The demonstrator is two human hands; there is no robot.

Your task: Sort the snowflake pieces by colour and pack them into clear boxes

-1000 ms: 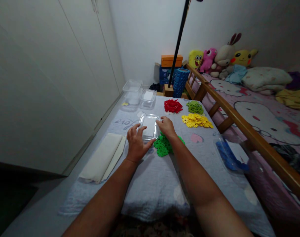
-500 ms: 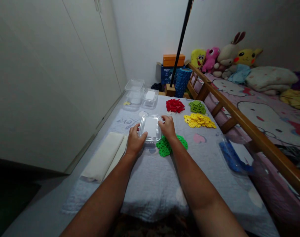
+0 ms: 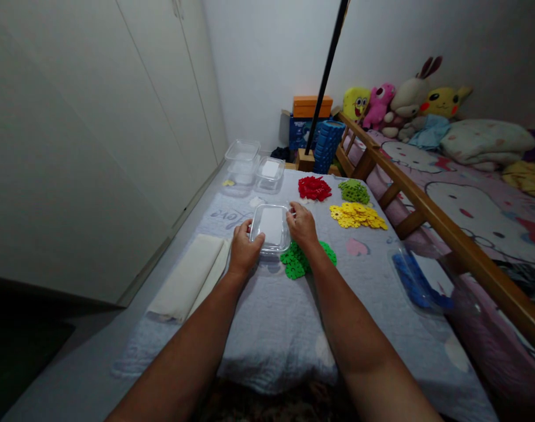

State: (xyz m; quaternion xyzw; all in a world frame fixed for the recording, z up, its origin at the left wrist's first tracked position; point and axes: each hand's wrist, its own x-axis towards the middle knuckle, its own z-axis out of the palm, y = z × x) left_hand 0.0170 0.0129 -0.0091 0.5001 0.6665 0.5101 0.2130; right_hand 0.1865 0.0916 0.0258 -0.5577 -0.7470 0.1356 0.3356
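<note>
A person's left hand and right hand hold a shallow, round-cornered clear plastic box over the middle of a counter draped in a pale grey quilted cloth. The left grip closes on the box's near left corner with the thumb on the rim, and the right grip clasps its right edge. A white rectangle shows through the glossy walls. Whether the box rests on the cloth or sits just above it cannot be told. Just beside it, partly under the right wrist, lies one heap of flat, notched dark green plastic discs.

Three more heaps of the same toothed discs lie beyond: one red heap, one lime green heap and one yellow heap, the last spread widest. Blue pieces sit inside a clear wrapper near the right edge. Two further transparent tubs stand side by side at the far end of the counter. One folded cream cloth, smooth and oblong, lies along the left edge. A varnished wooden bed rail runs close by on the right, and four plush toys line the wall behind it
</note>
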